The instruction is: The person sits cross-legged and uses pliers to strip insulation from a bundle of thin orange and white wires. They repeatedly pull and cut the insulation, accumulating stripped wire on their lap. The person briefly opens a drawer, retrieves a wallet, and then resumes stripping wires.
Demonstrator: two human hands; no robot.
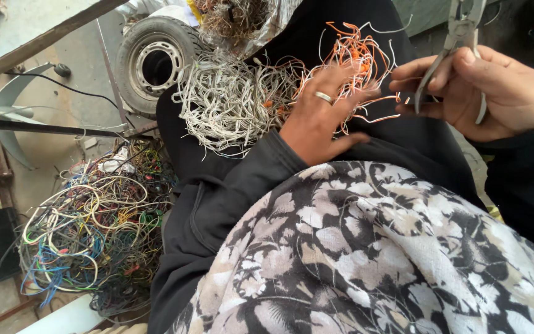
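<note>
My left hand [322,114], with a ring on one finger, rests palm down on a heap of short orange wire pieces [360,55] lying on my dark-clothed lap, fingers spread into the strands. Beside it to the left lies a larger heap of white wire pieces [230,102]. My right hand [489,89] is at the upper right, closed around the handles of metal pliers [458,31], whose jaws point up out of the frame. The two hands are a short gap apart.
A big tangle of multicoloured cables [94,229] lies on the floor at the lower left. A small tyre on a rim [152,62] stands behind the lap. Metal bars [44,40] cross the upper left. A black-and-white floral cloth [372,260] covers the foreground.
</note>
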